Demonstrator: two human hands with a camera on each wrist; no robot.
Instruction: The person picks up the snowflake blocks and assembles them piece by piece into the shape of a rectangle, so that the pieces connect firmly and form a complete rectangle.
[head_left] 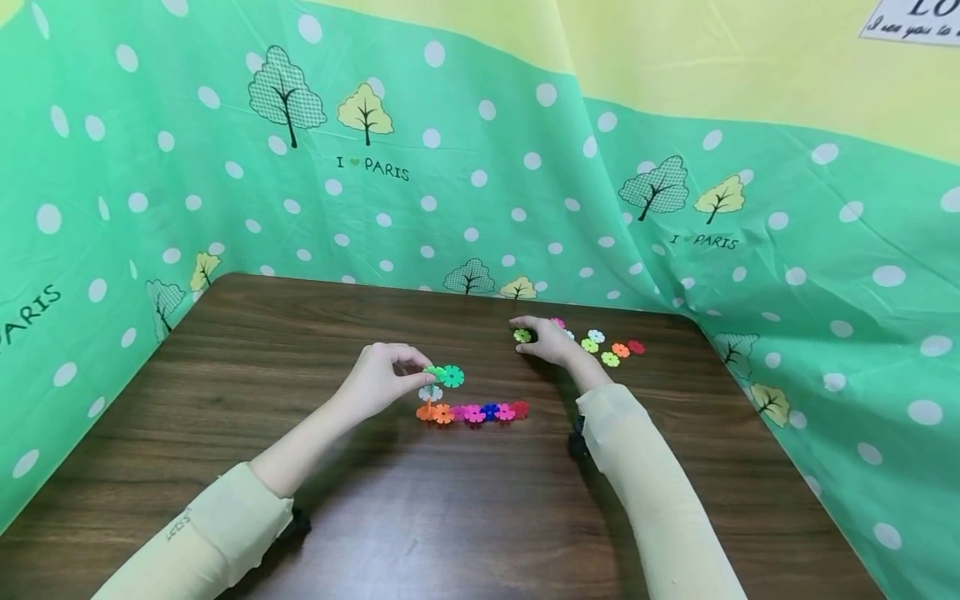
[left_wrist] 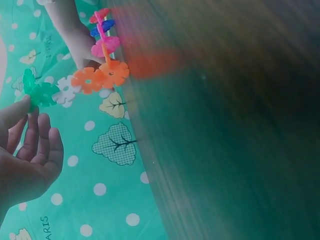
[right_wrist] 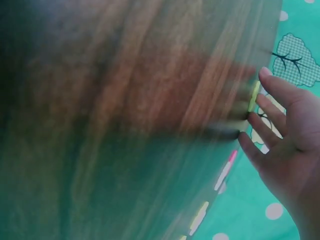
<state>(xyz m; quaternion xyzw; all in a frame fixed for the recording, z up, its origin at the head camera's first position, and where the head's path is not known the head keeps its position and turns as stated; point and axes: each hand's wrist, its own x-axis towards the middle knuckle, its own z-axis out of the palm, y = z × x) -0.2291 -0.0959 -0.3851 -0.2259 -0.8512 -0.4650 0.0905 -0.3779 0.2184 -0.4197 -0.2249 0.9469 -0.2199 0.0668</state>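
Note:
My left hand [head_left: 382, 375] pinches green snowflake discs [head_left: 450, 377] between thumb and fingertips. Below them a white disc [head_left: 431, 393] links down to orange discs [head_left: 442, 414], at the left end of a joined row. That row continues right through pink discs [head_left: 474, 413], a blue disc [head_left: 490, 412] and a red disc [head_left: 520, 409]. Farther back, my right hand [head_left: 550, 340] reaches down around a yellow-green disc [head_left: 522, 335] on the table. In the right wrist view, its fingertips touch the tabletop beside that yellow-green disc [right_wrist: 254, 97], fingers spread and not closed on it.
Loose discs lie right of my right hand: white [head_left: 596, 336], yellow-green [head_left: 611, 359], orange [head_left: 621, 350] and red [head_left: 637, 347]. A pink disc [head_left: 557, 322] shows partly behind that hand. A green dotted cloth [head_left: 480, 200] hangs behind the brown wooden table [head_left: 465, 517].

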